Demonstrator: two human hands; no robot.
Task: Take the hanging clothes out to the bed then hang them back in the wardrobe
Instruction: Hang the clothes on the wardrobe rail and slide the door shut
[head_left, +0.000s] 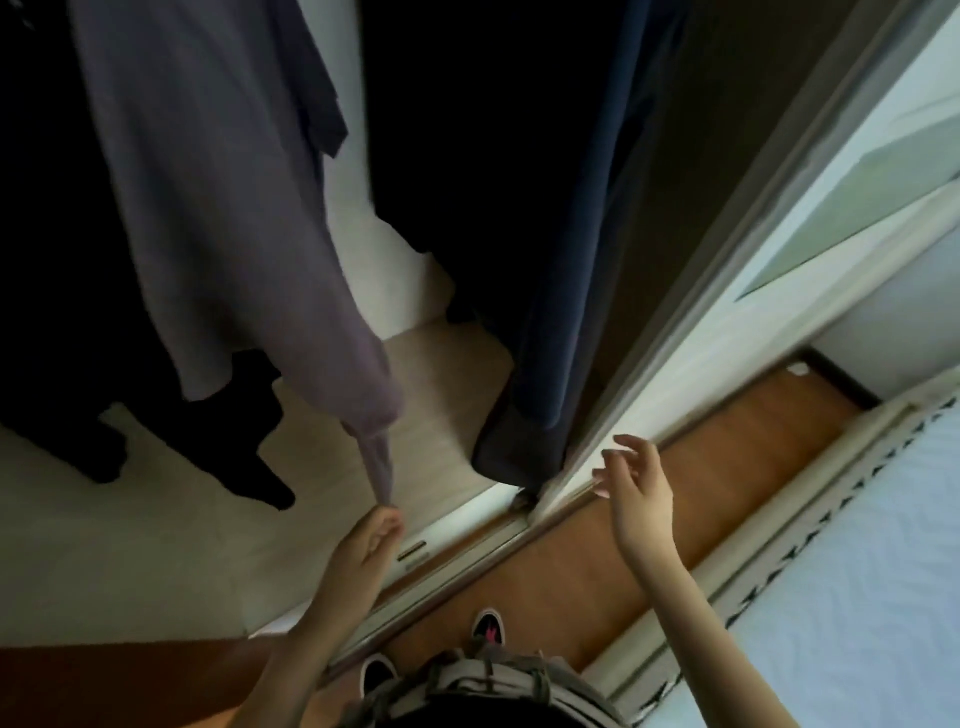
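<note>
Wood floor (701, 499), dark skirting (844, 382), white wall (893, 332), greenish pane (857, 208) upper rt

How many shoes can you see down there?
2. One black shoe with a white rim stands on the brown wooden floor beside the white wardrobe track; the other black shoe, showing pink, is right of it. Clothing partly hides both.

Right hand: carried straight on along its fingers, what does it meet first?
Probably the white wardrobe door frame, with the navy garment just past it; depth is unclear.
</note>
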